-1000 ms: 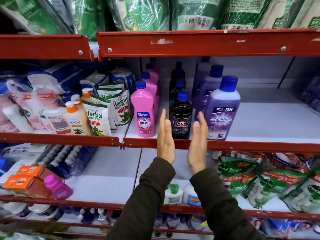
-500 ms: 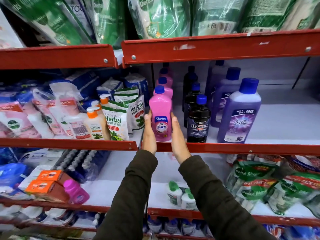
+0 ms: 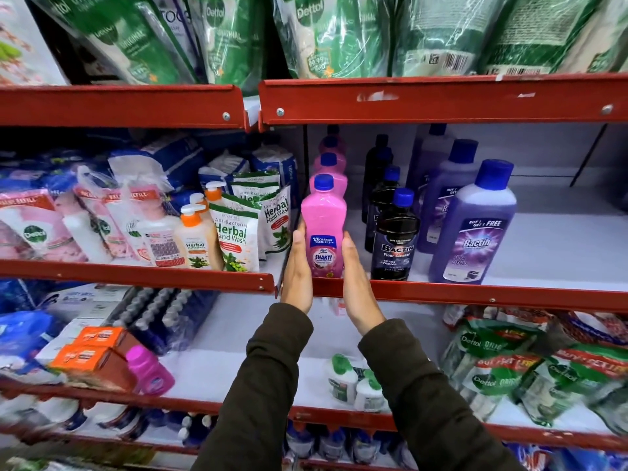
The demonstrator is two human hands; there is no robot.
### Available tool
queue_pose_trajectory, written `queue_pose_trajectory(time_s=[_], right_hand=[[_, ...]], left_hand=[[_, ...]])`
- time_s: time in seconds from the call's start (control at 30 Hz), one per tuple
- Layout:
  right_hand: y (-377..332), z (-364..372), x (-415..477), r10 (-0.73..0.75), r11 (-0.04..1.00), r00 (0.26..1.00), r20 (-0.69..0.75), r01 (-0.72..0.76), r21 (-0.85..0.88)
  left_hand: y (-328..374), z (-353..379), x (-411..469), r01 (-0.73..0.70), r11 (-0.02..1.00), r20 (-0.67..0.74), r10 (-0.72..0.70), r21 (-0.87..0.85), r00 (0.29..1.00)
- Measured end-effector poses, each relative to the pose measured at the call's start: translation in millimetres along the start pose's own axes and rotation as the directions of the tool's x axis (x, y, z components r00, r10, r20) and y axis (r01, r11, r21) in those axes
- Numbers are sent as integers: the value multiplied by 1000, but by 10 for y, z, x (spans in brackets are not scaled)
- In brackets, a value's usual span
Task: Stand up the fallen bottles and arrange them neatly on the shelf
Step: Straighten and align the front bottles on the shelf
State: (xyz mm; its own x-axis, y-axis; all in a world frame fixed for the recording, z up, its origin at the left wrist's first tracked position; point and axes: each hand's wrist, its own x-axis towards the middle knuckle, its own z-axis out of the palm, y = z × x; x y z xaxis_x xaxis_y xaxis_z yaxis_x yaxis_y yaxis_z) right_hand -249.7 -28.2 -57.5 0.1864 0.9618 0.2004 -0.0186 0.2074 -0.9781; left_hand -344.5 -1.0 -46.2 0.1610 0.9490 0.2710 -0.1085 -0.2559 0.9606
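A pink Shakti bottle [image 3: 324, 229] with a blue cap stands upright at the front left of the white shelf [image 3: 550, 253], heading a row of pink bottles behind it. My left hand [image 3: 298, 268] lies flat against its left side and my right hand [image 3: 356, 277] flat against its right side, fingers straight. To the right stands a row of black Bactin bottles [image 3: 394, 239], then a row of purple Bactin bottles [image 3: 474, 229], all upright.
Herbal hand wash pouches [image 3: 232, 237] and pump bottles [image 3: 192, 239] fill the shelf section to the left. A red rail [image 3: 475, 295] edges the shelf front. Green Dettol packs [image 3: 333, 32] hang overhead. The lower shelf holds a pink bottle [image 3: 149, 370], orange boxes and refill pouches [image 3: 503, 365].
My hands moved left from either side of the front black bottle to the front pink bottle and now press flat against its sides. The camera view shifted left too.
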Motion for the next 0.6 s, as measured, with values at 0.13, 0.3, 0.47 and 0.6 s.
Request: queue_pose_trajectory(time_s=[0.13,0.3,0.47,0.6], right_hand=[[-5,8,-27,-14,1000,999,29,14,-19],[92,-119,-217,-158,985,933,-323,173,19],[108,-585,-216,-208,968,762,-613,251,-17],[106,-813,-70,-84,996,892,-445,84,-19]], left_hand=[[38,15,-35,-11,1000,-6,11,-20,1000],[-7,237,-179,-161,984,-284,178,82,942],[-122,673,-333,-295,945,-356,326,140,876],[-125,1047,-375,-86,988,-112,100,125,989]])
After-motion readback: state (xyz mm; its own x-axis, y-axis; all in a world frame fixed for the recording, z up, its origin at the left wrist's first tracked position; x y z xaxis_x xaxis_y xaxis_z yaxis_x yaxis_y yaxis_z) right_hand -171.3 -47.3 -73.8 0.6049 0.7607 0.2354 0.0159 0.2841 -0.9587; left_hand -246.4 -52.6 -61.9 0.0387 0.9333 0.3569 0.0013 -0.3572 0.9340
